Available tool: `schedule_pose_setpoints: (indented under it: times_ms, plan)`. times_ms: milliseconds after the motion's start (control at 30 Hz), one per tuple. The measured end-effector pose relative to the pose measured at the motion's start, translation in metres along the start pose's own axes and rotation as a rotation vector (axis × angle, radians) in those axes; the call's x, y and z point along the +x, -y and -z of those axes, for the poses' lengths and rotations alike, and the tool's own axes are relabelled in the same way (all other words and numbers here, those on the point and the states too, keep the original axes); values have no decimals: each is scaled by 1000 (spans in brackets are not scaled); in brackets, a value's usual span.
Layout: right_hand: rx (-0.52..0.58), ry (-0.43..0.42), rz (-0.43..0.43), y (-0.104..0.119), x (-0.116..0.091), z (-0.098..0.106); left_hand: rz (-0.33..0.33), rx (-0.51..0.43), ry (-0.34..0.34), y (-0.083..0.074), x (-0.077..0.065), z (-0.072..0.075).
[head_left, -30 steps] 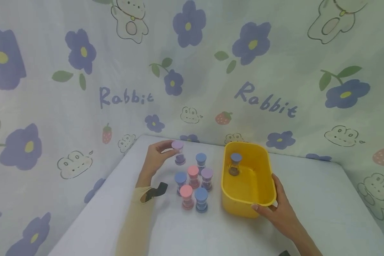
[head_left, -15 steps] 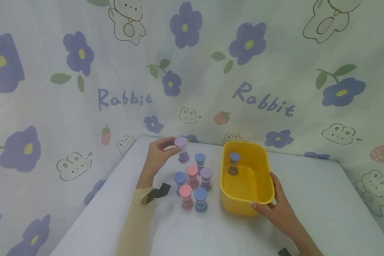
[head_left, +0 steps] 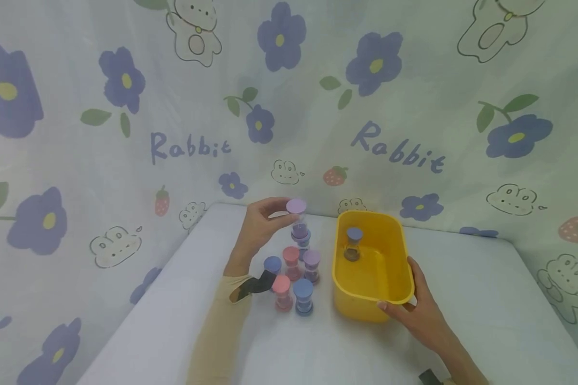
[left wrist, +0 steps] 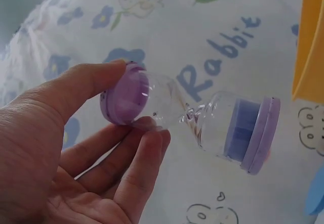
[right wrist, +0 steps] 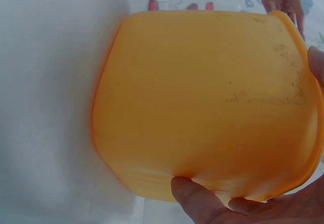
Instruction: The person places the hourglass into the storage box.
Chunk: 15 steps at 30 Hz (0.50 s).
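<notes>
My left hand [head_left: 262,224] pinches a purple-capped hourglass [head_left: 298,218] by its upper cap, raised over the back of the group. In the left wrist view the hourglass [left wrist: 202,118] has clear glass bulbs and purple sand at the far end. A yellow plastic bin [head_left: 366,307] stands to the right; my right hand [head_left: 421,313] grips its near right corner, thumb on the rim and fingers along the side. Inside the bin a blue-capped hourglass [head_left: 354,245] stands upright at the left wall. In the right wrist view the bin's outer wall [right wrist: 202,102] fills most of the picture.
Left of the bin, several hourglasses stand upright close together on the white table [head_left: 270,347]: pink [head_left: 282,294], blue [head_left: 303,297] and purple [head_left: 311,266] caps among them. A printed cloth [head_left: 289,96] hangs behind the table.
My left hand has lifted the purple hourglass and carried it to the right, over the blue-capped one at the back. My right hand keeps its grip on the bin.
</notes>
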State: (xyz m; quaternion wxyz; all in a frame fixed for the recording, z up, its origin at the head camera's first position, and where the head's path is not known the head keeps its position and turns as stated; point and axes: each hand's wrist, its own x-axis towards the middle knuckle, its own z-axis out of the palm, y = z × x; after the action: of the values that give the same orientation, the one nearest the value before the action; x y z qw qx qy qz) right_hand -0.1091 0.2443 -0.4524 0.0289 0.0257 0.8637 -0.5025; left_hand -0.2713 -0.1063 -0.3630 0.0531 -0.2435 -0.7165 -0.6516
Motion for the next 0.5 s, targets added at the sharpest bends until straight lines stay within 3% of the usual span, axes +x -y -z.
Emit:
schedule_pose_setpoints:
  times_ms: [500]
  plan:
    - [-4, 2, 18, 0, -1, 0, 26, 45, 95, -13, 10, -42]
